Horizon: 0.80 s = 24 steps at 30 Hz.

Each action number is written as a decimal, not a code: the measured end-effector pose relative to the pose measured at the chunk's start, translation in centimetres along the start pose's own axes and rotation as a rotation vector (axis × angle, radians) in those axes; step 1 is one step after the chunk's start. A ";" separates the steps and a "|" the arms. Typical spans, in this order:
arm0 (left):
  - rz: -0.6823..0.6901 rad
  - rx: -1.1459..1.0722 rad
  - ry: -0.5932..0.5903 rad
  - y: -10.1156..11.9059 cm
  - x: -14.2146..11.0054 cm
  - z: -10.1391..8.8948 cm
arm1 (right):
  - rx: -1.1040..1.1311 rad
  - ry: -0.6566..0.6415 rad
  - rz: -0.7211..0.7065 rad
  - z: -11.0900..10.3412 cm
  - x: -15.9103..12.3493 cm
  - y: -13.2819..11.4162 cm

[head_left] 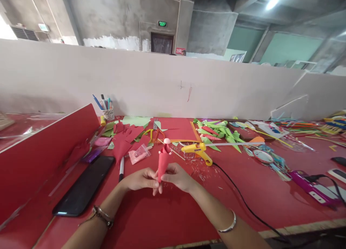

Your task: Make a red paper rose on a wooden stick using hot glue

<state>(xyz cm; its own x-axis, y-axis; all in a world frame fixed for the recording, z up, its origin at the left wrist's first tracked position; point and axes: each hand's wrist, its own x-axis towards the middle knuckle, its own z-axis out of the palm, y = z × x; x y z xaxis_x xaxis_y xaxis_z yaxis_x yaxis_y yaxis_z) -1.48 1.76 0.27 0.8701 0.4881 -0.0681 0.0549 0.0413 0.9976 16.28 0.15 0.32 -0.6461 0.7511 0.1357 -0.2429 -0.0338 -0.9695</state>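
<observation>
Between my hands stands a red paper cone figure (163, 164), narrow end down, with a pale round ball at its top and small pale bits near its rim. My left hand (143, 179) pinches the lower tip from the left. From the right, my right hand (177, 177) wraps its fingers around the cone's lower side. Just beyond on the right lies a yellow glue gun (198, 151) with a long clear glue stick in its back. Cut red paper pieces (125, 137) and a small clear plastic bag (139, 154) lie to the left of the cone.
A black phone (85, 186) and a marker (121, 169) lie at left beside a red divider (54, 158). Behind are a pen cup (108, 114) and a pile of green paper cones (220, 130). A black cord (238, 191) runs toward the front edge; a purple power strip (310, 187) lies right.
</observation>
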 end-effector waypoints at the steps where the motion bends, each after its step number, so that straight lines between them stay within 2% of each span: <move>1: -0.004 0.005 0.000 -0.1 0.1 0.0 | -0.021 0.029 -0.011 0.0 0.0 0.1; 6: 0.012 0.123 0.090 -0.5 0.6 0.1 | -0.092 0.066 -0.031 -0.3 0.4 0.6; 11: 0.079 0.355 0.269 -0.4 1.1 0.7 | -0.359 0.278 -0.116 -0.4 0.5 0.5; 13: 0.107 0.430 0.301 -0.5 1.2 0.9 | -0.456 0.321 -0.129 -0.4 0.4 0.4; 19: 0.132 0.515 0.310 -0.7 1.2 0.8 | -0.515 0.272 -0.101 -0.6 0.3 0.0; 24: 0.138 0.595 0.315 -0.2 0.8 1.1 | -0.569 0.225 -0.145 -0.4 -0.1 -2.7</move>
<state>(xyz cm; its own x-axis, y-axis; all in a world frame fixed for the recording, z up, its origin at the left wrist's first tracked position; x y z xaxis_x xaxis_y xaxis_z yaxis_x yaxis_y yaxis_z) -0.29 1.21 0.06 0.7094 0.6885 0.1507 0.2920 -0.4817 0.8263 17.32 0.45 2.82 -0.4521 0.8442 0.2879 0.1464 0.3886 -0.9097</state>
